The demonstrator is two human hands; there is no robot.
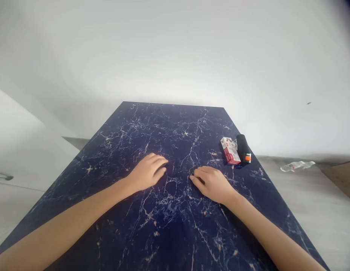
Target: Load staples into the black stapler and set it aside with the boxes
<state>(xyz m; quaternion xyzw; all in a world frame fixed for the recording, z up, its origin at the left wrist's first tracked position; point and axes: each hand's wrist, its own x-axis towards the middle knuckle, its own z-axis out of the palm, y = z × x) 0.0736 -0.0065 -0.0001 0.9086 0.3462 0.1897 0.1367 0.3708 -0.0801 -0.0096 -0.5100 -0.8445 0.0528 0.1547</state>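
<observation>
My left hand [148,171] rests palm down on the dark blue marbled table [163,128], its fingers stretched forward and the thumb a little apart. Nothing shows in it. To its right, separated by a strip of tabletop, my right hand [211,183] also lies on the table. Its fingers are loosely bent, with a dark gap between them and the thumb, and I see no object there. Beyond the right hand, a small red and white box [230,151] lies near the table's right edge. Touching or close beside it is a black cylindrical thing [243,147] with an orange mark.
A pale wall [175,52] stands behind the table's far edge. On the floor to the right lies a clear plastic bottle [297,166], with a brown cardboard piece [343,177] farther right. A white door or panel with a dark handle [3,176] is at the left.
</observation>
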